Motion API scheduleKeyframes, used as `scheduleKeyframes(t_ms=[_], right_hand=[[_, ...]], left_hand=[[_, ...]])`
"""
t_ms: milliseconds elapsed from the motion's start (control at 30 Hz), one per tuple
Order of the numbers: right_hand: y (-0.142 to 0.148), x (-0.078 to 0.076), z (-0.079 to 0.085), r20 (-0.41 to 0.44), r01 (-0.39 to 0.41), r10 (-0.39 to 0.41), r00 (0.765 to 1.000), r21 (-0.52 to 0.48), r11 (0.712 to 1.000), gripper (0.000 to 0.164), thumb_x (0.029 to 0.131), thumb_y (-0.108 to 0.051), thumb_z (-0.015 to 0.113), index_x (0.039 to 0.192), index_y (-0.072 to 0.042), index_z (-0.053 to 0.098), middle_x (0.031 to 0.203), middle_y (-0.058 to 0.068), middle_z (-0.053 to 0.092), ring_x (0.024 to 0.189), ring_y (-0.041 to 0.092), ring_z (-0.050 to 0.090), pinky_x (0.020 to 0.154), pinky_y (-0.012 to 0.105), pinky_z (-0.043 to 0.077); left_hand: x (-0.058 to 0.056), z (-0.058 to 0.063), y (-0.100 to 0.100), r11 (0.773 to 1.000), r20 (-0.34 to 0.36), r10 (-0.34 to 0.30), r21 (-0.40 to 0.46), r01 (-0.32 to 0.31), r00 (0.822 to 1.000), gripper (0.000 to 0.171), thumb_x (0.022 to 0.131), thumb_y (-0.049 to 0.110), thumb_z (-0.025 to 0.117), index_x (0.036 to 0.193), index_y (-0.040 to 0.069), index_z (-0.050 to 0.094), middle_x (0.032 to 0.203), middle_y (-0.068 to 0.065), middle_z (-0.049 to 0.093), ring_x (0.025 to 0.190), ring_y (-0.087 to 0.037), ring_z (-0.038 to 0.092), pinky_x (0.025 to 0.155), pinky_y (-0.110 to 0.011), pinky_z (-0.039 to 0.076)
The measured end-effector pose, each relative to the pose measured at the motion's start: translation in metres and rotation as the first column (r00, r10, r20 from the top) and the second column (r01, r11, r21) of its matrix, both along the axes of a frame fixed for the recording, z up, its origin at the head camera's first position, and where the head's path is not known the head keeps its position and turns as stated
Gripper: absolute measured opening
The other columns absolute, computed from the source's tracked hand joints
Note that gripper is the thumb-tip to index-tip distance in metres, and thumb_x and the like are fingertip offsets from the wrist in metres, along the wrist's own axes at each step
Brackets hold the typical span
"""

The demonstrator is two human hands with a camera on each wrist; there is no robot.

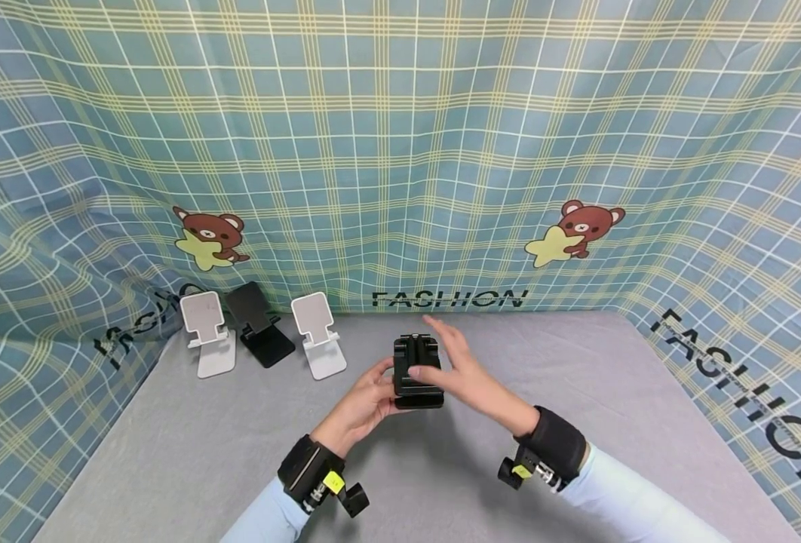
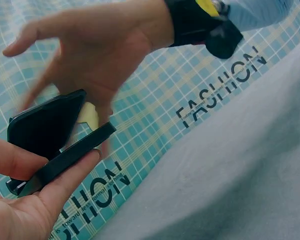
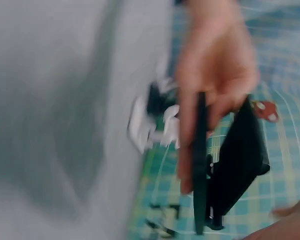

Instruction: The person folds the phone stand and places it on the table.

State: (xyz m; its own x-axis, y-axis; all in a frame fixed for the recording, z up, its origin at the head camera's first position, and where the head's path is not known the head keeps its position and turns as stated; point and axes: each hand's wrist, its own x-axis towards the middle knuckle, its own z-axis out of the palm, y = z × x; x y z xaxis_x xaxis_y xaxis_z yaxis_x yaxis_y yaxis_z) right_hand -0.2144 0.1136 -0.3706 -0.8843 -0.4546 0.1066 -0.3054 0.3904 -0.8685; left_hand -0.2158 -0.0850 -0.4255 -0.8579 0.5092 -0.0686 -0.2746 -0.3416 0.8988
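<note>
A black folding phone stand (image 1: 418,388) is held up over the grey table in the head view. My left hand (image 1: 368,400) grips it from the left, and in the left wrist view the thumb lies inside the stand while fingers support the outer face of one plate (image 2: 75,155). The two plates stand apart at an angle, joined at the hinge. My right hand (image 1: 460,371) is beside the stand with fingers spread; whether its thumb touches the stand I cannot tell. In the right wrist view, only a blurred part of that hand (image 3: 285,225) shows.
To the left at the back of the table (image 1: 170,437) stand a white phone stand (image 1: 202,317), a black one (image 1: 250,308) and another white one (image 1: 314,317). A checked cloth (image 1: 400,151) with printed bears hangs behind and at both sides.
</note>
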Motion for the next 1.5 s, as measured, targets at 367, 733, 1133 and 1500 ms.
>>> scheduleKeyframes(t_ms=[367,733,1133,1500], right_hand=[[0.016,-0.015,-0.021,0.625,0.213,0.062,0.778,-0.354,0.911,0.076,0.095,-0.021,0.051,0.153,-0.007,0.005,0.145,0.026,0.035,0.115,0.031,0.056,0.078,0.041,0.058],[0.016,-0.015,-0.026,0.614,0.255,0.014,0.789,-0.348,0.902,0.077,0.09,-0.015,0.055,0.151,-0.003,0.01,0.144,0.027,0.036,0.106,0.023,0.059,0.074,0.039,0.059],[0.018,-0.015,-0.031,0.578,0.22,0.023,0.816,-0.346,0.912,0.074,0.09,-0.013,0.055,0.15,-0.001,0.013,0.135,0.025,0.047,0.093,0.015,0.063,0.07,0.034,0.059],[0.022,-0.016,-0.041,0.529,0.239,-0.024,0.848,-0.341,0.909,0.072,0.087,-0.006,0.056,0.148,0.0,0.019,0.131,0.023,0.051,0.093,0.016,0.064,0.071,0.037,0.059]], left_hand=[[0.002,0.0,0.004,1.0,0.013,-0.011,0.009,0.011,1.0,0.064,0.09,-0.011,0.041,0.147,-0.001,0.012,0.115,-0.01,0.062,0.094,-0.014,0.068,0.089,-0.036,0.055],[-0.001,-0.002,-0.003,0.994,0.027,-0.076,0.084,0.074,0.997,0.061,0.093,0.009,0.027,0.149,-0.001,0.005,0.124,-0.013,0.061,0.099,-0.02,0.067,0.092,-0.051,0.051],[0.0,-0.003,0.001,0.999,0.002,-0.038,-0.018,0.038,0.999,0.051,0.098,0.01,0.039,0.146,-0.002,0.024,0.129,-0.021,0.056,0.098,-0.021,0.067,0.086,-0.045,0.055],[0.001,-0.006,0.008,0.999,-0.01,-0.008,-0.053,0.008,1.0,0.051,0.098,0.003,0.039,0.146,-0.004,0.021,0.129,-0.034,0.051,0.093,-0.023,0.069,0.089,-0.047,0.053]])
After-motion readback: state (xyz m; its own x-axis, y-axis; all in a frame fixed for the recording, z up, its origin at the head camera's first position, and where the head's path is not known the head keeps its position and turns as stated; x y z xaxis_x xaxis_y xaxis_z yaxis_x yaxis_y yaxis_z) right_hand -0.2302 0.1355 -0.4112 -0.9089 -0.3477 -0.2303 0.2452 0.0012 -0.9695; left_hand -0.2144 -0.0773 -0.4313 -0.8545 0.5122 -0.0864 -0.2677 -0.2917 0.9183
